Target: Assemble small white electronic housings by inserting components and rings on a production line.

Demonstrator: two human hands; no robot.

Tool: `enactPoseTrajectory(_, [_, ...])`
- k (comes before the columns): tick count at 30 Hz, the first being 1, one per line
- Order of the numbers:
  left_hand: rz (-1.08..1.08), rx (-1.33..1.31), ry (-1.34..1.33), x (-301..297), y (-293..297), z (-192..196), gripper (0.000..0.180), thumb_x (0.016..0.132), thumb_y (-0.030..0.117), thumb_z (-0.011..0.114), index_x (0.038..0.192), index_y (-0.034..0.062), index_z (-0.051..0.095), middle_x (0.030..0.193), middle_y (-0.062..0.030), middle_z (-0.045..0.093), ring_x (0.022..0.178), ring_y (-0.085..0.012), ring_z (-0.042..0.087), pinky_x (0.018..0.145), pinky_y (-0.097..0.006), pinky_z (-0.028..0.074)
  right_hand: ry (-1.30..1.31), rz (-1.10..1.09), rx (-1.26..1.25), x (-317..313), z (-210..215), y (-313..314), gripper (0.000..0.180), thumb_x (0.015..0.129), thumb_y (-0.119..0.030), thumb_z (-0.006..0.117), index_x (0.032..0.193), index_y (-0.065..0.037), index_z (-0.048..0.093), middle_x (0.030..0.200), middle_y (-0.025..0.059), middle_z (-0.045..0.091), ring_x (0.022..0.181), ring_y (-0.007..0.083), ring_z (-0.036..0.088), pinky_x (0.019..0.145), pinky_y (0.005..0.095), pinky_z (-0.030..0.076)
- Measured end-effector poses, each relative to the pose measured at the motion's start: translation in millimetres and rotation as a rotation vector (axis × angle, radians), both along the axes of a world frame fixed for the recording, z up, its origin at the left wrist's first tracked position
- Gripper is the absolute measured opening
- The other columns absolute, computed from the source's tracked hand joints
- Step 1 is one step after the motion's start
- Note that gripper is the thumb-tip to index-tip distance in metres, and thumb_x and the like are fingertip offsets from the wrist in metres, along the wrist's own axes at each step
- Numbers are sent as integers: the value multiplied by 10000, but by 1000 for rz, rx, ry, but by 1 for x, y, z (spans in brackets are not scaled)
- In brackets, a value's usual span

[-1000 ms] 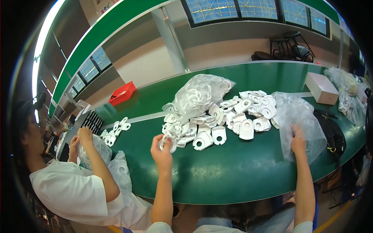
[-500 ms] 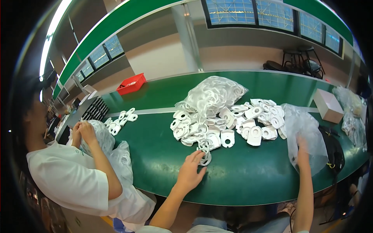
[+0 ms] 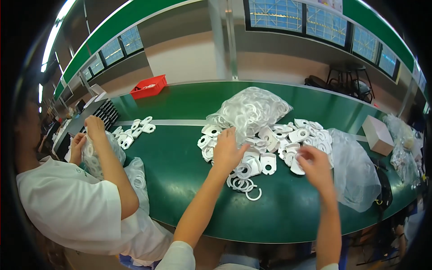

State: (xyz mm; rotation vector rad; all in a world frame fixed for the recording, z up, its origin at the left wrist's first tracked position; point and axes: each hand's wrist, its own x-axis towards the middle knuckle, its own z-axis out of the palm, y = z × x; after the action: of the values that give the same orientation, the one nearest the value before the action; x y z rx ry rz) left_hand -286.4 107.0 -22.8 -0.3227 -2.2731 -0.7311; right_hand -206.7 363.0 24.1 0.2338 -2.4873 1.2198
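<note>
A pile of white plastic plates (image 3: 268,163) with round holes lies before me. My left hand (image 3: 227,152) is over the pile's left part, thumb spread from the fingers, fingertips by the foot of a clear bag of white rings (image 3: 254,108). Whether it touches a plate is hidden. Loose white rings (image 3: 243,183) lie in front of the pile. At the pile's right edge, my right hand (image 3: 315,165) is slightly blurred, its fingers curved and apart over the plates, with nothing plainly held. Beside it lies a flattened clear plastic bag (image 3: 355,175).
On the left, a person (image 3: 72,198) works with hands at a clear bag (image 3: 101,157), near a small group of white plates (image 3: 135,130). A red bin (image 3: 148,87) stands at the far left, a white box (image 3: 377,135) at right. All rest on a green table (image 3: 180,180).
My left hand has moved up from the loose rings to the pile, and the rings now lie spread out. My right hand has left the flat bag and moved left to the plates.
</note>
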Motion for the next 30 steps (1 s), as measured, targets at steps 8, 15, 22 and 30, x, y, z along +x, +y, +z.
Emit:
enactPoseTrajectory(8, [-180, 220, -342, -55, -29, -5, 230, 770, 130, 638, 953, -7, 662, 829, -140, 678, 718, -211, 655, 654, -310, 501, 569, 155, 396, -135, -16, -103, 339, 692, -21, 666, 1027, -62, 634, 995, 97, 622, 1065, 286, 515, 924, 380, 411])
enactPoseTrajectory(15, [-331, 600, -466, -76, -50, -1, 178, 851, 111, 593, 943, -28, 657, 761, -57, 669, 670, -95, 613, 585, -231, 474, 306, 261, 345, -184, -17, -100, 140, 705, -34, 659, 844, -27, 671, 882, 96, 651, 849, 301, 579, 824, 364, 443])
enactPoseTrajectory(22, [-345, 796, -428, -77, -44, -3, 152, 826, 103, 622, 896, -23, 672, 728, -55, 671, 627, -85, 617, 534, -224, 493, 260, 265, 195, -183, -20, -88, 189, 710, -32, 645, 898, -20, 660, 901, 134, 641, 907, 297, 584, 848, 366, 441])
enactPoseTrajectory(30, [-394, 549, -244, -78, -39, 4, 132, 829, 41, 599, 918, -8, 682, 726, -54, 655, 648, -97, 596, 581, -232, 463, 519, 319, 504, -189, -13, -113, 321, 677, 32, 585, 957, -90, 683, 989, 104, 634, 1037, 259, 532, 927, 417, 387])
